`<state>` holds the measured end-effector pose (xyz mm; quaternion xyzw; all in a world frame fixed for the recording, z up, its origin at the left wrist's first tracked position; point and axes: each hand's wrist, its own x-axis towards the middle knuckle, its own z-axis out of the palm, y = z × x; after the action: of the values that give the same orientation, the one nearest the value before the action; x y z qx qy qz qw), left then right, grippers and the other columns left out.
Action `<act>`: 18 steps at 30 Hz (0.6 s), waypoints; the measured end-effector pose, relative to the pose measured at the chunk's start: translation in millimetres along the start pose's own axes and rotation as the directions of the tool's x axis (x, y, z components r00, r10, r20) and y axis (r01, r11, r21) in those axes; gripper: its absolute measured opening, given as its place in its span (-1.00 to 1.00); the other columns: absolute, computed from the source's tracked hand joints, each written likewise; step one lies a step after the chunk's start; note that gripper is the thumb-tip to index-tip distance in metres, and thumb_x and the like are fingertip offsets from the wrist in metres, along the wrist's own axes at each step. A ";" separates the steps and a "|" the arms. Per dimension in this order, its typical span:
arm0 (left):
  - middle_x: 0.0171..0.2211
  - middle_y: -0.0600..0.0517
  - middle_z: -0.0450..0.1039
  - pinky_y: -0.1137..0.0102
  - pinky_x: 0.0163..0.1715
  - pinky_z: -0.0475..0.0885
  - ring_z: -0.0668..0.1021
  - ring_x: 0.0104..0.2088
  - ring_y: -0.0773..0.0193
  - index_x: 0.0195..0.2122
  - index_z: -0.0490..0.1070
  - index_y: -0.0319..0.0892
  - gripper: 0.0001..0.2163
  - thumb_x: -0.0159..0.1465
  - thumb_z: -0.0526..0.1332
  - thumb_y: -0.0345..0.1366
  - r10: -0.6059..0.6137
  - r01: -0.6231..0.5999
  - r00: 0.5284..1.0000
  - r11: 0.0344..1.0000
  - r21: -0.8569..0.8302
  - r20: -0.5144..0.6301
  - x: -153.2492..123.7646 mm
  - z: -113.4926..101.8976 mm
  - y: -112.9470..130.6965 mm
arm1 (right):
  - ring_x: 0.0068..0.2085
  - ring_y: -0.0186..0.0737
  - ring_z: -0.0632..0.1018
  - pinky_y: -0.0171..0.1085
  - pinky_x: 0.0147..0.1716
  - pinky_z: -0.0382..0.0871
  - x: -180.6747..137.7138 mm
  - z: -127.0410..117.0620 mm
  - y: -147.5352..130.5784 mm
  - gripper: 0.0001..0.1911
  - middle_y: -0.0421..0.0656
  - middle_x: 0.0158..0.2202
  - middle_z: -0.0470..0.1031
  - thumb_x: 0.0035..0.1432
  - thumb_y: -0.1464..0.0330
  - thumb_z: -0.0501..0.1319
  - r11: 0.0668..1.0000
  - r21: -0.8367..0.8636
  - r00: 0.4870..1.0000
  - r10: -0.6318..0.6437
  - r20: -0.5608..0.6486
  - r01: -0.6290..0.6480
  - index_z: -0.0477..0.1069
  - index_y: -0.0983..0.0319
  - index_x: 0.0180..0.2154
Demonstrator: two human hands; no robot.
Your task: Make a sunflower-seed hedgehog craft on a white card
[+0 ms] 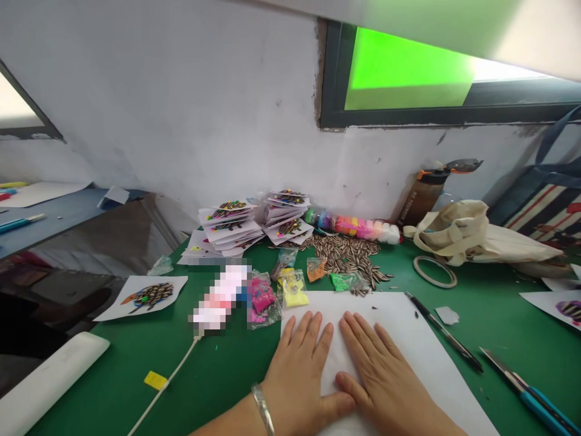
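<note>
Both of my hands lie flat on a large white sheet of paper (422, 345) at the front of the green table. My left hand (302, 366), with a silver bangle at the wrist, has its fingers spread near the sheet's left edge. Beside it, my right hand (376, 369) rests palm down, fingers stretched out, its thumb close to the left thumb. Neither holds anything. Past the fingertips are small bags of yellow clay (296, 295), pink clay (262, 297) and green clay (340, 281). A pen (445, 332) lies along the sheet's right side.
Sunflower seeds (340, 254) are heaped at the back, near stacked seed pictures (229, 227). Scissors (526, 387), a tape roll (434, 272) and a cloth bag (481, 236) lie right. A bottle (420, 197) leans by the wall. A white cable (167, 381) crosses the left.
</note>
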<state>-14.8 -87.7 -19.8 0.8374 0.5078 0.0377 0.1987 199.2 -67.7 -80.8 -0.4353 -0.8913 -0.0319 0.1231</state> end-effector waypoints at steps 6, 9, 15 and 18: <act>0.40 -0.10 -0.29 -0.09 0.32 -0.23 -0.15 0.37 -0.08 0.38 -0.20 -0.05 -0.19 0.23 -0.11 0.30 -0.001 0.001 1.000 1.000 0.000 0.008 0.5 0.7 -0.5 | 0.32 0.09 0.15 0.19 0.23 0.10 3.5 -13.9 -0.6 -0.28 -0.06 0.35 -0.03 0.27 0.05 0.01 0.998 0.033 0.989 0.052 0.138 -0.057 -0.03 0.22 0.34; 0.40 -0.10 -0.29 -0.09 0.32 -0.24 -0.17 0.37 -0.08 0.38 -0.20 -0.05 -0.18 0.22 -0.11 0.31 -0.007 0.007 1.000 1.000 -0.007 0.004 0.7 2.2 -1.0 | 0.33 0.11 0.13 0.25 0.23 0.04 3.5 -27.1 3.7 -0.29 -0.12 0.35 -0.06 0.27 -0.01 -0.03 0.993 0.068 0.968 0.076 0.240 -0.095 -0.06 0.14 0.34; 0.40 -0.10 -0.28 -0.07 0.32 -0.24 -0.18 0.38 -0.05 0.38 -0.21 -0.04 -0.19 0.22 -0.08 0.29 -0.005 0.005 1.000 1.000 0.014 -0.006 -0.6 3.6 -1.4 | 0.35 0.13 0.05 0.29 0.26 -0.12 1.9 -40.2 15.5 -0.27 -0.20 0.37 -0.10 0.24 -0.08 -0.03 0.980 0.140 0.942 0.087 0.323 -0.139 -0.14 0.00 0.33; 0.40 -0.11 -0.28 -0.07 0.32 -0.24 -0.17 0.38 -0.04 0.38 -0.21 -0.05 -0.19 0.22 -0.07 0.29 -0.004 0.004 1.000 1.000 0.016 -0.006 -0.9 3.5 -1.1 | 0.36 0.13 0.02 0.27 0.27 -0.14 0.4 -43.2 23.2 -0.25 -0.24 0.37 -0.11 0.21 -0.05 0.06 0.972 0.182 0.928 0.073 0.366 -0.149 -0.16 -0.05 0.33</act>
<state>-15.2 -89.0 -23.3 0.8378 0.5104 0.0358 0.1904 225.5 -60.1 -40.1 -0.4685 -0.8710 0.1475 0.0054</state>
